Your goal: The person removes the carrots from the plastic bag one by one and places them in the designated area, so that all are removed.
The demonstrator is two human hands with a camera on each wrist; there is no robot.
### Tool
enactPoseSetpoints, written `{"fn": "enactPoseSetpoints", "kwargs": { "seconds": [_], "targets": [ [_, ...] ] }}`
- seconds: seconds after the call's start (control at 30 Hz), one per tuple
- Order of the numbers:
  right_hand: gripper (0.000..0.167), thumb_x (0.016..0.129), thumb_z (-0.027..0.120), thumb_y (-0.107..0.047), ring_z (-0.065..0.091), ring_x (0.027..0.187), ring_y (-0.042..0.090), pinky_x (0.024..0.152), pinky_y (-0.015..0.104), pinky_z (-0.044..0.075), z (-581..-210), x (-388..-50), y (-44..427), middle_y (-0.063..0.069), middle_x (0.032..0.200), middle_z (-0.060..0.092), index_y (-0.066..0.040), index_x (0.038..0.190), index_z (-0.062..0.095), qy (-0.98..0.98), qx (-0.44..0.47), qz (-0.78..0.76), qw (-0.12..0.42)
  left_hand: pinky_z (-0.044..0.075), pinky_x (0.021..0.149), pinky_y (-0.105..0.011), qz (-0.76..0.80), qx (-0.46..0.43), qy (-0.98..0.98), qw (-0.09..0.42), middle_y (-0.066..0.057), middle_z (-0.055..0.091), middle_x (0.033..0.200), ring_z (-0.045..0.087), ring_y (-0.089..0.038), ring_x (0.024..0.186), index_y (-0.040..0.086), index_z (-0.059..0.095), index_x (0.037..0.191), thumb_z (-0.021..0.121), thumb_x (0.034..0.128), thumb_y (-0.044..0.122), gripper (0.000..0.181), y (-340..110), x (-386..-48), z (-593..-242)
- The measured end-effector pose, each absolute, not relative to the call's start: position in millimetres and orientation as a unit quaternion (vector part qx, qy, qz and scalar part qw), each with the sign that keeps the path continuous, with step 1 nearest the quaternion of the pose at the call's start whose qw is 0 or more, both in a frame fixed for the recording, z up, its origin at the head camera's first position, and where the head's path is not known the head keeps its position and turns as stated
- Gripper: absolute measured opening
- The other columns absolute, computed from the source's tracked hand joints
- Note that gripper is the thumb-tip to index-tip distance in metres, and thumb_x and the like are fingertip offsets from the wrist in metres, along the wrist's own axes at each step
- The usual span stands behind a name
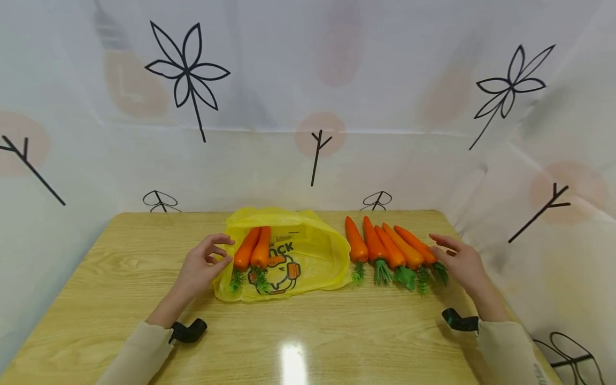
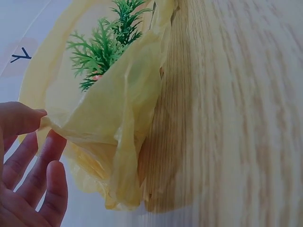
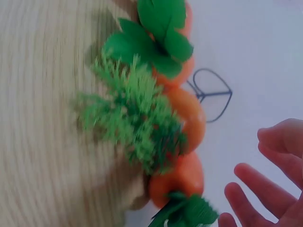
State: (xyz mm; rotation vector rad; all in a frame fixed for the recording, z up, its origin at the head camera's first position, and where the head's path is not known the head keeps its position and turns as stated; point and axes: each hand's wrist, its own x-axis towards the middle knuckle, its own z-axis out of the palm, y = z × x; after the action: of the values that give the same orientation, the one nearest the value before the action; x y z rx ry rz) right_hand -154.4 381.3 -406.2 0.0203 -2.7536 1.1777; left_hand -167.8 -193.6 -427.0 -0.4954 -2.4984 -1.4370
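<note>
A yellow plastic bag (image 1: pixel 317 267) lies on the table with its mouth spread and two orange carrots (image 1: pixel 260 248) inside, their green tops toward the front. The left hand (image 1: pixel 204 264) pinches the bag's left edge; in the left wrist view, thumb and forefinger of that hand (image 2: pixel 33 165) hold the thin yellow film (image 2: pixel 113 109). Right of the bag lies a row of several carrots (image 1: pixel 377 240). Beside the rightmost carrot (image 1: pixel 415 243), the right hand (image 1: pixel 459 264) hovers with relaxed, spread fingers. The right wrist view shows this hand (image 3: pixel 270 184) apart from the orange carrot bodies (image 3: pixel 187 118).
The light wood table (image 1: pixel 337 342) runs up to a pale printed cloth (image 1: pixel 269 160) behind and at both sides. Black bands (image 1: pixel 189 330) sit at both wrists, by the beige sleeves (image 1: pixel 139 355).
</note>
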Motion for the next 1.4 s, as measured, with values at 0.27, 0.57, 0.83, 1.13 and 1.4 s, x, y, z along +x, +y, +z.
{"fn": "enactPoseSetpoints", "kwargs": {
  "seconds": [0.27, 0.57, 0.83, 1.13, 1.4],
  "targets": [
    [0.039, 0.099, 0.064, -0.018, 0.047, 0.121, 0.053, 0.094, 0.068, 0.039, -395.6, -151.8, 353.7, 0.029, 0.136, 0.054, -0.003, 0.135, 0.061, -0.926, 0.056, 0.343, 0.151, 0.051, 0.073, -0.026, -0.485, -0.18, -0.847, 0.121, -0.006, 0.066, 0.12, 0.063, -0.015, 0.093, 0.013, 0.058, 0.128, 0.071, 0.0917, 0.003, 0.04, -199.0, -174.3, -436.9],
    [0.035, 0.095, 0.067, -0.009, 0.048, 0.125, 0.046, 0.095, 0.068, 0.038, -390.6, -148.2, 316.9, 0.021, 0.134, 0.059, -0.005, 0.13, 0.065, -0.92, 0.117, 0.337, 0.163, 0.05, 0.073, -0.026, -0.487, -0.18, -0.846, 0.123, -0.008, 0.066, 0.12, 0.063, -0.02, 0.093, 0.01, 0.059, 0.128, 0.07, 0.092, 0.001, 0.039, -196.8, -175.3, -434.4],
    [0.036, 0.087, 0.074, 0.002, 0.052, 0.122, 0.042, 0.092, 0.065, 0.043, -392.6, -140.0, 281.5, 0.017, 0.128, 0.064, -0.005, 0.122, 0.07, -0.892, 0.2, 0.348, 0.208, 0.051, 0.073, -0.027, -0.478, -0.183, -0.85, 0.13, -0.017, 0.066, 0.119, 0.063, -0.029, 0.092, 0.002, 0.057, 0.129, 0.069, 0.0898, -0.005, 0.042, -193.4, -176.0, -433.6],
    [0.041, 0.086, 0.076, -0.001, 0.059, 0.118, 0.031, 0.089, 0.052, 0.051, -396.5, -137.3, 244.1, 0.009, 0.128, 0.065, -0.009, 0.125, 0.069, -0.883, 0.245, 0.357, 0.182, 0.051, 0.074, -0.025, -0.496, -0.186, -0.839, 0.122, -0.008, 0.067, 0.119, 0.063, -0.016, 0.092, 0.011, 0.059, 0.128, 0.071, 0.0911, 0.002, 0.04, -194.2, -174.8, -433.8],
    [0.04, 0.089, 0.074, -0.004, 0.062, 0.112, 0.03, 0.082, 0.053, 0.053, -407.7, -142.5, 214.0, 0.008, 0.131, 0.063, -0.007, 0.128, 0.067, -0.875, 0.261, 0.386, 0.13, 0.051, 0.074, -0.026, -0.496, -0.186, -0.838, 0.127, -0.007, 0.067, 0.12, 0.064, -0.02, 0.093, 0.012, 0.06, 0.128, 0.072, 0.0914, 0.004, 0.04, -194.2, -175.2, -434.3]
  ]
}}
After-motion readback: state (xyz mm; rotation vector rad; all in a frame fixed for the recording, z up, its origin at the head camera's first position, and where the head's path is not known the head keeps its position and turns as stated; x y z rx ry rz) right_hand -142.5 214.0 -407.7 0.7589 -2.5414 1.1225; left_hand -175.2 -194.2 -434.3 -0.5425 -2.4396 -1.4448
